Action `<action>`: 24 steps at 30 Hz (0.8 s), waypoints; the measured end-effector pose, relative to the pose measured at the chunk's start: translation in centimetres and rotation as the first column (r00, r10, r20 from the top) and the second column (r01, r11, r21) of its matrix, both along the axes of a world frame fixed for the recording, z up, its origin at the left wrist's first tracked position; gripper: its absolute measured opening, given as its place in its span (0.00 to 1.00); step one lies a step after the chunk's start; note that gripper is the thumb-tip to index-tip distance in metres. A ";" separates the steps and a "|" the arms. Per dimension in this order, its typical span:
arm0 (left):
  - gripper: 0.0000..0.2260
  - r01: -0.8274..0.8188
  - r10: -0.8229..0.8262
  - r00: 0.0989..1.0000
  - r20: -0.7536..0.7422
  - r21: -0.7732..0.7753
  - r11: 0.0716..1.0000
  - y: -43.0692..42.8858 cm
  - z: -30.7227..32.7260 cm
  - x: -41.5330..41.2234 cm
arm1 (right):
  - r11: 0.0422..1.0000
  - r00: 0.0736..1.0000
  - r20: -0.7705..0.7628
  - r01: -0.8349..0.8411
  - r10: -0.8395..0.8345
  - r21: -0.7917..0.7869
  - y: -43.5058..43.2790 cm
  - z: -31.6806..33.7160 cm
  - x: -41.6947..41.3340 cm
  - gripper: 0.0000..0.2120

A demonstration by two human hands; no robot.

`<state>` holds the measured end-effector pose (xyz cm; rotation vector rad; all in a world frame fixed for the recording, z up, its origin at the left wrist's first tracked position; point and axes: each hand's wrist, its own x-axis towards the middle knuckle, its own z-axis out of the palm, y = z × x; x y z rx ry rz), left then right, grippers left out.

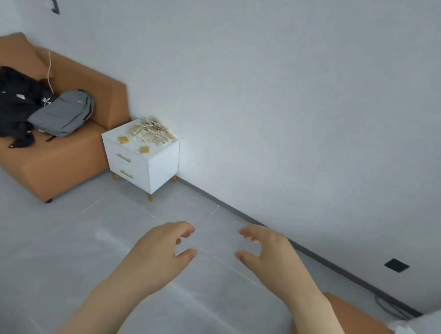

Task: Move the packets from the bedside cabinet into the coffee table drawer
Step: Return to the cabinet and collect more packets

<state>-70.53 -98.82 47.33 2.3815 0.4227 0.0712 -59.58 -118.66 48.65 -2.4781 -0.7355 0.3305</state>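
Way up and left of both hands sat a tan leather-look sofa (65,171), with a black heap of bag or clothing (7,102) and one grey fabric backpack (61,114) on the seat. Just right of that, also up-left of the hands and well apart from them, was the white boxy bedside cabinet (162,160) with two drawers and little gold legs. The small pale paper packets (151,133) were all on top of it: one loose heap, too many and too blurry to count, plus two yellowish square ones lying apart nearer the front. Closer in, the left hand (161,251) and right hand (270,253) hovered side by side over the grey floor, both empty, fingers loosely curled and gripping nothing. Below the right hand was one orange-brown padded edge (346,327); couldn't tell what it belonged to. No coffee table or drawer in sight, so I'd guess this was the walk over for a load. What could go wrong, imo: that heap looked loose, so a greedy two-handed scoop could spill packets off the cabinet onto the floor, and the two strays would be easy to forget.
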 end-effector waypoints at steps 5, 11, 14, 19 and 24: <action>0.15 -0.130 0.130 0.991 -0.035 -0.020 0.991 6.6 -0.9 3.2 | 0.993 0.992 -0.048 -0.118 0.118 -0.005 8.1 -0.8 5.5 0.19; 0.16 -0.225 0.224 0.974 -0.034 -0.010 0.974 17.9 -1.9 7.8 | 0.984 0.983 -0.052 -0.176 0.176 0.008 20.7 -1.8 11.7 0.18; 0.16 -0.260 0.259 0.965 -0.042 -0.017 0.966 24.3 -1.8 9.9 | 0.982 0.979 -0.074 -0.191 0.191 0.009 27.1 -1.9 14.1 0.18; 0.16 -0.275 0.274 0.959 -0.074 -0.004 0.962 33.3 -1.8 13.8 | 0.978 0.973 -0.104 -0.209 0.208 0.001 35.7 -2.5 18.2 0.18; 0.16 -0.290 0.286 0.953 -0.102 -0.031 0.956 39.8 -2.6 19.0 | 0.976 0.968 -0.135 -0.216 0.213 -0.008 42.4 -3.7 23.7 0.18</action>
